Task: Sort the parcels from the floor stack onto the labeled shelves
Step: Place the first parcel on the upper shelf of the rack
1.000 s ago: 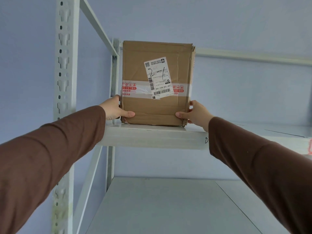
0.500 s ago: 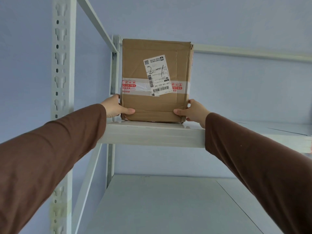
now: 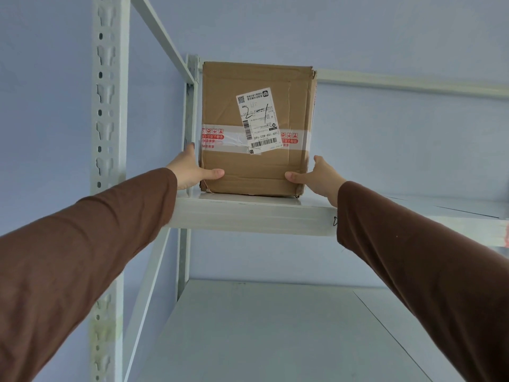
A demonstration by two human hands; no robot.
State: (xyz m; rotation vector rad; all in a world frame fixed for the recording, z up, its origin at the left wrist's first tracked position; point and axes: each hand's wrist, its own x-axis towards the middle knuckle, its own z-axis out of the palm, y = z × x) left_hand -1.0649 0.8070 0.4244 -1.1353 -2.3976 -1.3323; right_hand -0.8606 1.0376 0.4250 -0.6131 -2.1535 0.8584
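Cardboard parcel (image 3: 257,128) stands upright at 12 o'clock on the upper shelf (image 3: 248,213), gripped low between left hand (image 3: 190,169) and right hand (image 3: 319,177), both equally near.

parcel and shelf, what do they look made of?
Parcel: brown corrugated cardboard, matte, going by creased faces and frayed bottom corners; glossy tape band and a paper label across the front. Upper shelf: probably painted steel, smooth pale grey with slight sheen; the punched upright suggests metal racking.
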